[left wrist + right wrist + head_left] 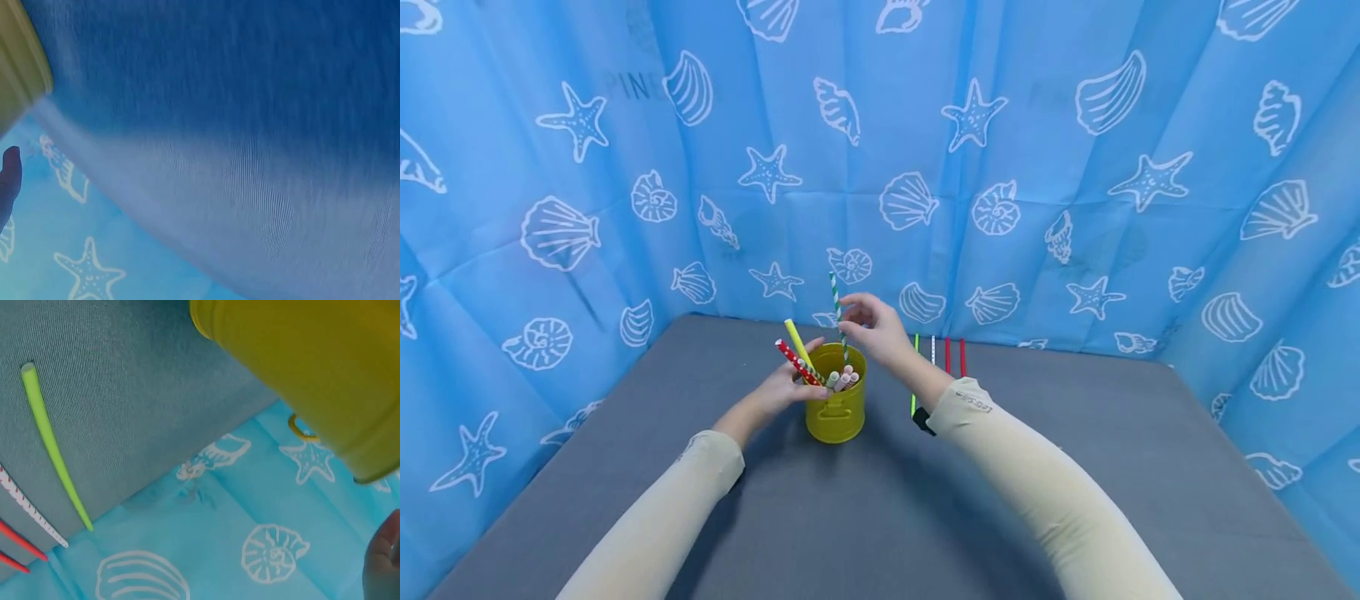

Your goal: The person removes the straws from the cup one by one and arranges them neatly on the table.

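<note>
Head view, one yellow bucket (836, 408), four table straws (939, 358)

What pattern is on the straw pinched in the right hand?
Green and white stripes on the straw in the right hand; head view.

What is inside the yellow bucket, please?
The yellow bucket holds several straws: a red dotted straw, a yellow one, and a green striped straw pinched by the right hand. Their lower ends are hidden.

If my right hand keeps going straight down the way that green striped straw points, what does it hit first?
Most likely the yellow bucket. Your right hand pinches the green striped straw right above the bucket's opening, so it would meet the straws bunched inside, or the rim. Depth is hard to judge from the head view.
</note>
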Motion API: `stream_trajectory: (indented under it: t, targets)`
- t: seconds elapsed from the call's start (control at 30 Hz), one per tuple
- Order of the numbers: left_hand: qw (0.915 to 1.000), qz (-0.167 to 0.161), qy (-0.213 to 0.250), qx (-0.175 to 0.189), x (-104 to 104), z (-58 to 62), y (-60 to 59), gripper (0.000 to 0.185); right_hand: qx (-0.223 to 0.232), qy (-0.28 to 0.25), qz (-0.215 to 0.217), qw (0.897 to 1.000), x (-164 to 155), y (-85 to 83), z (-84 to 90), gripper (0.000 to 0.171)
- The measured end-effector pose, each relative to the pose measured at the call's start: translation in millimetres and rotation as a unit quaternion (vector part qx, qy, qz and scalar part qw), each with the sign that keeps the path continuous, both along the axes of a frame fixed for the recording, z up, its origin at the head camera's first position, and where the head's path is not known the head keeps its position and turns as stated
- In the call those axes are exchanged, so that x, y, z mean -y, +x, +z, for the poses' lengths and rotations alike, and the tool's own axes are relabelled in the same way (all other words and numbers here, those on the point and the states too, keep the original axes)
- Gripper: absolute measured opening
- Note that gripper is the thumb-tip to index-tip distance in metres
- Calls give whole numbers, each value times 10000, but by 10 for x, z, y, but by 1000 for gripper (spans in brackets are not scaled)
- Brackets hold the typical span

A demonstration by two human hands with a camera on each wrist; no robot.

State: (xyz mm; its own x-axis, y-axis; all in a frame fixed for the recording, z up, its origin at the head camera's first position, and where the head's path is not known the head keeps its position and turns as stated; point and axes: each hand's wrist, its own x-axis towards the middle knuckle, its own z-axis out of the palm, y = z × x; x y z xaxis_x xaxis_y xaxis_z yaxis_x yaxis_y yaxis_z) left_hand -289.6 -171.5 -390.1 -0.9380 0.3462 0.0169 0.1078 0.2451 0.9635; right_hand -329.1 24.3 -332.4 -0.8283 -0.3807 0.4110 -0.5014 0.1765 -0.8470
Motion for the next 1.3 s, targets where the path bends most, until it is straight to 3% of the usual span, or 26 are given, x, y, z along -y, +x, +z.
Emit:
stream_trajectory:
  t: [0.2,0.37,0.63,0.77,1.0,1.3]
  targets:
    - [9982,-44,-582,-162,-15,50,-22,93,-172,-872,-99,9960,-166,20,79,11]
    - [9946,-54,-981,-337,-55,93,-80,96,-284,-1267,-341,9909,-336,47,179,19]
    - [9900,-2,-1315,-510,-108,165,-103,97,-291,-2429,-617,9677,-685,91,262,26]
    - [9911,-25,-1294,-326,-106,189,-96,92,-89,-2212,-805,9718,-859,109,235,31]
    - [9922,-105,-1240,-84,-53,163,-97,88,-15,-1309,-1180,9843,-1092,115,165,39]
    - [9937,-119,-1116,48,-45,134,-89,89,347,-805,-1542,9842,-1292,74,96,44]
